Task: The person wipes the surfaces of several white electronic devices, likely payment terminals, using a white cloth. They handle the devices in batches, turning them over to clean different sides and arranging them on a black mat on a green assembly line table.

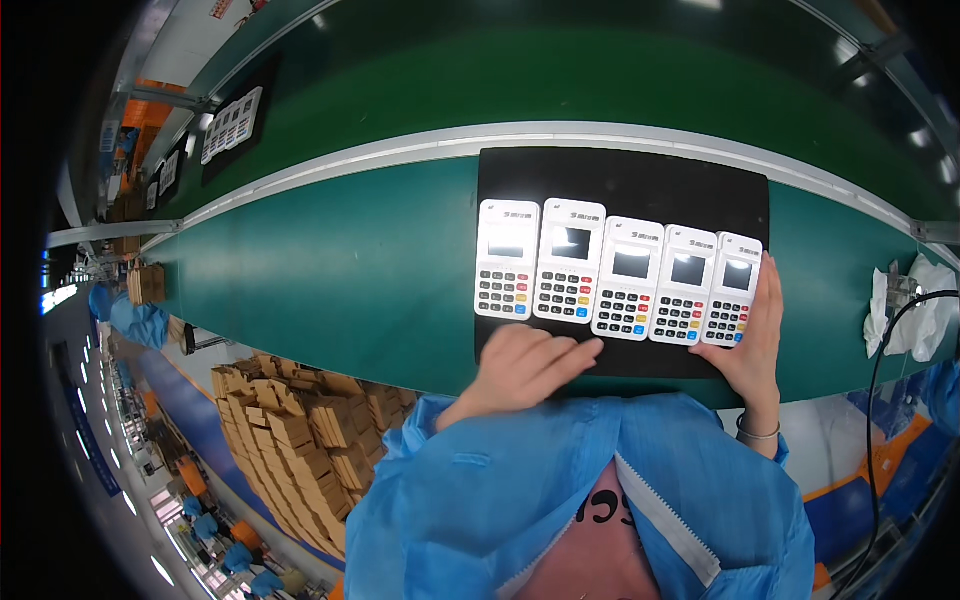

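Observation:
Several white card payment terminals stand side by side on a black mat [625, 180], screens and keypads facing up. My right hand [755, 345] clasps the rightmost terminal [737, 285]: its fingers lie along the right edge, the thumb at the lower edge. Just below the second terminal from the left [570, 260] is my left hand [525, 368], its index finger stretched to the right and nothing visible in it. The leftmost terminal [507, 258] is close to its knuckles. Between them and the right hand sit a middle terminal [627, 280] and its neighbour [684, 285].
The mat lies on a green workbench [330, 260], with a pale rail [400, 147] and a dark green belt [430, 80] beyond. More devices rest on another mat [232, 128] far left. Stacked cardboard boxes [290, 440] stand lower left; white plastic bags [925, 305] and a black cable [878, 400] at right.

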`<state>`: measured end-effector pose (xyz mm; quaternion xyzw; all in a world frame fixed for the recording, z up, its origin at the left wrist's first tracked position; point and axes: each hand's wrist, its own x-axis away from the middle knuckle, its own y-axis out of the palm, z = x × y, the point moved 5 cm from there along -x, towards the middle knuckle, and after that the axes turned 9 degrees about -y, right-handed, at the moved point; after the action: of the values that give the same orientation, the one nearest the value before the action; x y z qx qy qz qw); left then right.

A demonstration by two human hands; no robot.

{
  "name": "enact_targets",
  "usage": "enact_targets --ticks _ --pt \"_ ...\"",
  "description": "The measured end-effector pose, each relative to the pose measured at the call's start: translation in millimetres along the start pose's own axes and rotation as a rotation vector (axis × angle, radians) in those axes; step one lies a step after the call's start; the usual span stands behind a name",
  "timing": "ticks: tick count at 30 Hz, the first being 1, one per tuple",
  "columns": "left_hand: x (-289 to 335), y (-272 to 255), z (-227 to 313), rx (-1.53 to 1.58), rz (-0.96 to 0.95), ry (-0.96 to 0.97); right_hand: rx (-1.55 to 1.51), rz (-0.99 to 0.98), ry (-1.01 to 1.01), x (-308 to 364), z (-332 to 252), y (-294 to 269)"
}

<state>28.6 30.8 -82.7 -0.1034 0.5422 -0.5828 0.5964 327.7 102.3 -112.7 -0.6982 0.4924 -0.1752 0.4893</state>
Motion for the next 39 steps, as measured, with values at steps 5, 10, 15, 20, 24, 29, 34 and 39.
enact_targets --ticks 5,10,15,20,24,29,34,39 --pt "-5 27 2 0.096 -0.116 -0.234 0.01 0.008 -0.003 -3 -2 0" --pt "-4 27 6 0.012 -0.111 -0.24 0.013 0.006 -0.001 -3 -2 -1" --pt "-11 30 9 -0.034 -0.124 -0.233 0.016 0.032 -0.016 2 2 -3" --pt "-1 23 -2 0.215 0.0 -0.266 -0.021 0.05 -0.045 -3 2 -6" --pt "22 8 -23 0.277 0.167 -0.531 -0.105 0.13 -0.061 0 5 -17" --pt "-1 -9 -35 0.044 0.235 -0.623 0.122 0.523 0.005 15 44 -62" --pt "14 7 -67 0.205 0.057 -0.84 0.608 0.948 0.521 91 150 -142" --pt "2 15 -64 0.22 0.049 -0.793 0.705 0.974 0.547 127 184 -146"
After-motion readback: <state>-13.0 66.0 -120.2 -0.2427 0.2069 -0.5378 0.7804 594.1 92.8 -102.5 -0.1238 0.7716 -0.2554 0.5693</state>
